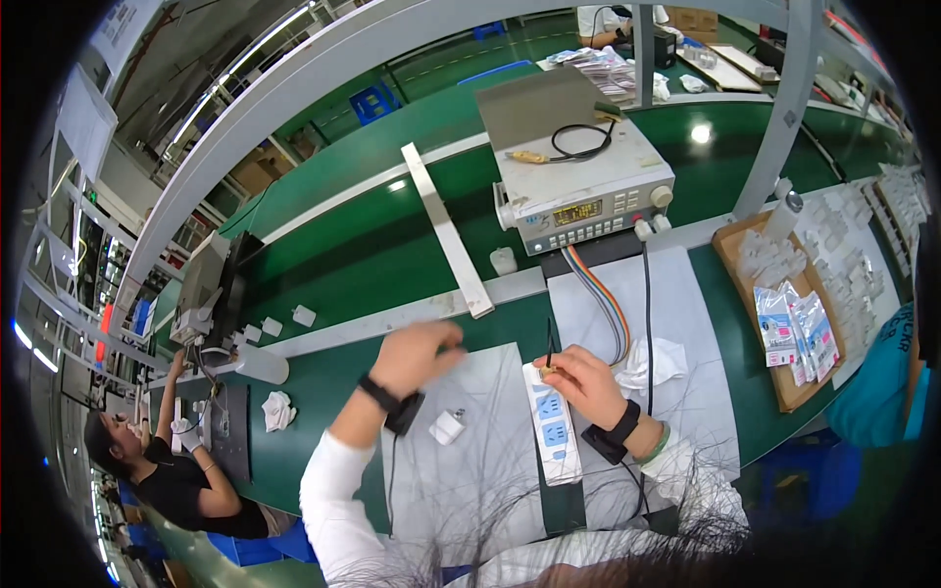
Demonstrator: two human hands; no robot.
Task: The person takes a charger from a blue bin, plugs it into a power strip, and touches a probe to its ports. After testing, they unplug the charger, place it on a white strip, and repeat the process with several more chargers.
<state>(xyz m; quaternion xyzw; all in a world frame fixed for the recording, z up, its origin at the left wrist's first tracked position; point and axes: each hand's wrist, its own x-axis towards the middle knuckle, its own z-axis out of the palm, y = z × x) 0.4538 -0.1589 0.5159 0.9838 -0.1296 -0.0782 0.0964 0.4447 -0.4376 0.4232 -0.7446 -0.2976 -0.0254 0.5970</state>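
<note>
My right hand [591, 390] pinches a small brass-coloured connector [546, 371] with a black lead rising from it. It is at the far end of a white power strip [555, 441] with blue sockets; whether the connector touches the strip I cannot tell. My left hand [417, 355] is raised over the white sheet [470, 490], its fingers bent to the right and smeared by motion. Nothing shows in it. Below it on the sheet lies a white charger [448, 426]. Each wrist wears a black band with a black box beside it.
A grey bench instrument [588, 211] with ribbon wires stands beyond the strip, a clip lead on top. At right, a cardboard tray [784, 377] holds clear parts and packets. Crumpled white cloth [655, 363] lies near my right hand. A co-worker [181, 475] sits at left.
</note>
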